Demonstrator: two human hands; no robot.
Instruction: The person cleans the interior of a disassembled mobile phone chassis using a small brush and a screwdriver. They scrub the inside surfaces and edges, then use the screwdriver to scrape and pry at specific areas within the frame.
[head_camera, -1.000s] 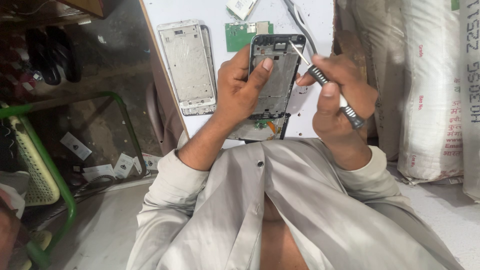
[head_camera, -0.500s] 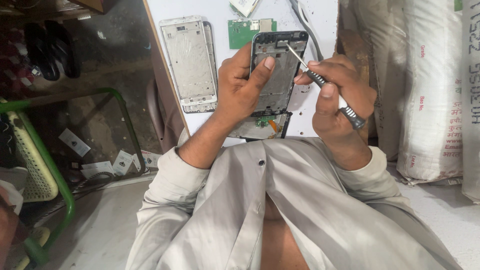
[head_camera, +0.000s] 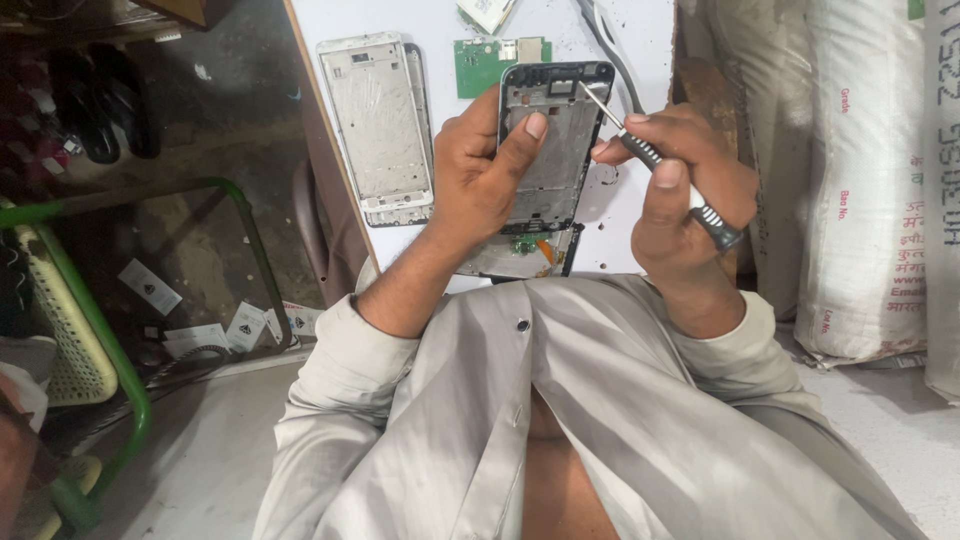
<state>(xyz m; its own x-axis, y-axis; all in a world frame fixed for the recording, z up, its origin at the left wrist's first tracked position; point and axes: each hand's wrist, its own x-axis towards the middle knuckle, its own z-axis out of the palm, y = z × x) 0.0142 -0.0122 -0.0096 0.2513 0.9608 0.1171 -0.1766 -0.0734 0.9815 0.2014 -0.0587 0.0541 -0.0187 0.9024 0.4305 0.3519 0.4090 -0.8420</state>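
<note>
My left hand (head_camera: 480, 170) grips an opened dark phone frame (head_camera: 558, 140), thumb pressed on its inner face, holding it upright over the white table (head_camera: 440, 35). My right hand (head_camera: 680, 180) is closed around a small screwdriver (head_camera: 650, 155) with a black and silver handle. Its thin metal tip touches the upper right part of the phone frame. Under the held frame lies another phone part (head_camera: 520, 255) with green and orange bits showing.
Two white phone frames (head_camera: 378, 125) lie stacked on the table at the left. A green circuit board (head_camera: 485, 60) sits behind my left hand. White sacks (head_camera: 860, 190) stand at the right. A green metal chair frame (head_camera: 130, 400) and paper scraps are on the floor at the left.
The screwdriver tip has shifted slightly on the upper right of the phone frame. Both hands keep their hold and stay nearly in place.
</note>
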